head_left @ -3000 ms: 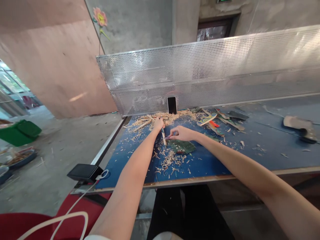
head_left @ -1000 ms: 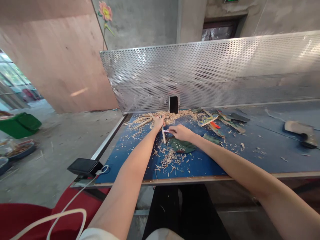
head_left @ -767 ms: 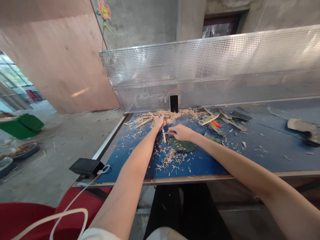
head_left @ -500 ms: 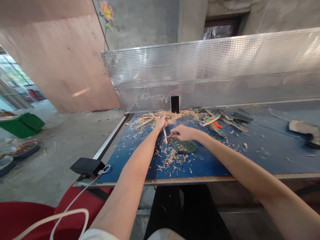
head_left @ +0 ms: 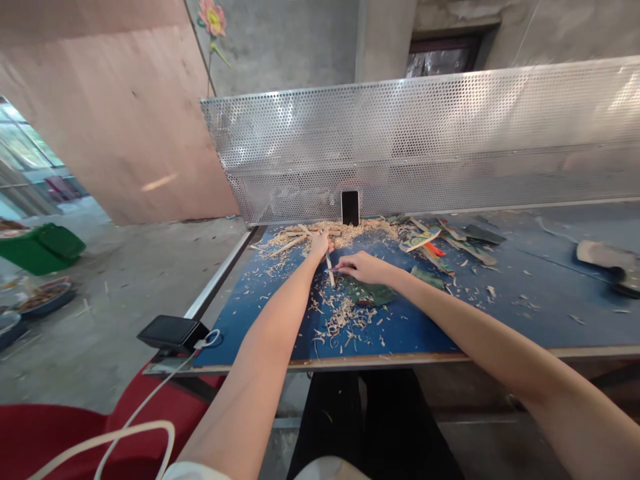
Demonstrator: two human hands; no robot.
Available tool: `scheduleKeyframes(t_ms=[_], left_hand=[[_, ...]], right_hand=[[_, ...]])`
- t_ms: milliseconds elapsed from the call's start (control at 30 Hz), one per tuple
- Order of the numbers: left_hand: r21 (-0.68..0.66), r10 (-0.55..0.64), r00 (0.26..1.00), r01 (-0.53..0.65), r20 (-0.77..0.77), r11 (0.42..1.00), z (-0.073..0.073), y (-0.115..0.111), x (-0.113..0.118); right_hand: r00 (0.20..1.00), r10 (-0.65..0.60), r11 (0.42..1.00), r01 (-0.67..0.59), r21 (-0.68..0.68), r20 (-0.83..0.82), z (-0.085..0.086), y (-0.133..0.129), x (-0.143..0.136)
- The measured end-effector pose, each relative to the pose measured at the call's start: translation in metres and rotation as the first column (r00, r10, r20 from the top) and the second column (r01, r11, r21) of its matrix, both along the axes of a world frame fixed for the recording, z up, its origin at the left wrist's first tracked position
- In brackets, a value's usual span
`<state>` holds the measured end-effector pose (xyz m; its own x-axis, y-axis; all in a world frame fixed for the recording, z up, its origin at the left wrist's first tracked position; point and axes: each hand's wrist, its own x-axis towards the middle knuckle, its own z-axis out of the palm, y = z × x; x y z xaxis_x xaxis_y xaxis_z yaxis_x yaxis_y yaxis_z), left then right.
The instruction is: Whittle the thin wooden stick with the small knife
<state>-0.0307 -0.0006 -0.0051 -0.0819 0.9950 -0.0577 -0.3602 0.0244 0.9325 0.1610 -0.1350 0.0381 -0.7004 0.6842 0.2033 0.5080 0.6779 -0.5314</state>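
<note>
My left hand (head_left: 321, 245) is closed around a pale wooden stick (head_left: 331, 278), whose lower end points down toward me. My right hand (head_left: 361, 267) is closed on a small thin knife (head_left: 334, 270), its blade lying across the stick just below my left hand. Curly wood shavings (head_left: 347, 315) lie on the blue table (head_left: 295, 337) beneath the stick's end. Beside them, under my right hand, is a dark green cloth or sheet (head_left: 370, 294); I cannot tell which. More shavings and a few pale sticks (head_left: 286, 247) surround my left hand.
A phone (head_left: 351, 208) leans upright against the perforated metal panel (head_left: 400, 147). Right of my hands lie carved scraps and an orange-red object (head_left: 434, 250). A black device (head_left: 174, 333) with a white cable sits at the table's left corner, above a red chair (head_left: 135, 400).
My right hand has shifted slightly left and up, bringing the knife across the stick. My left hand keeps its hold in nearly the same place.
</note>
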Motion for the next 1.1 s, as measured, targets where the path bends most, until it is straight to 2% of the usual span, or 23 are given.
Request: scheduleKeyframes(t_ms=[167, 233, 333, 433, 600, 700, 767, 867, 967, 1100], left_hand=[[-0.017, 0.023, 1.000, -0.023, -0.009, 1.000, 0.002, 0.002, -0.002], [-0.008, 0.011, 1.000, -0.011, -0.004, 1.000, 0.002, 0.002, -0.003], [0.011, 0.006, 1.000, -0.006, 0.002, 1.000, 0.002, 0.000, -0.003], [0.021, 0.003, 1.000, -0.004, 0.004, 1.000, 0.002, -0.001, -0.002], [0.010, 0.024, 1.000, -0.024, -0.013, 1.000, 0.002, 0.000, -0.001], [-0.003, 0.021, 1.000, -0.021, -0.012, 1.000, 0.003, 0.000, -0.002], [-0.016, 0.021, 1.000, -0.021, -0.011, 1.000, 0.004, 0.001, -0.002], [-0.039, 0.032, 0.999, -0.033, -0.012, 0.999, 0.005, 0.000, -0.002], [-0.043, 0.031, 0.999, -0.032, -0.009, 0.999, 0.007, -0.002, -0.002], [-0.035, 0.019, 1.000, -0.019, 0.010, 0.999, 0.009, -0.005, -0.002]], right_hand=[[0.979, 0.199, 0.975, -0.192, -0.112, 0.050, 0.007, -0.006, 0.013], [0.990, 0.141, 0.986, -0.142, -0.092, -0.014, 0.009, -0.004, 0.021], [0.989, -0.050, 0.999, 0.047, -0.021, -0.136, 0.011, 0.002, 0.025], [0.986, -0.123, 0.992, 0.127, 0.023, -0.116, 0.008, 0.003, 0.020], [0.988, -0.154, 0.984, 0.151, 0.091, 0.031, 0.002, -0.007, 0.002], [0.986, -0.162, 0.987, 0.162, 0.013, 0.034, 0.005, -0.010, -0.003], [0.994, -0.094, 0.994, 0.097, -0.059, 0.052, 0.009, -0.011, -0.001], [0.992, 0.076, 0.988, -0.061, -0.142, 0.099, 0.012, -0.011, 0.006], [0.996, 0.090, 0.985, -0.085, -0.153, 0.029, 0.010, -0.009, 0.010], [0.993, -0.010, 0.997, 0.001, -0.082, -0.116, 0.004, -0.006, 0.009]])
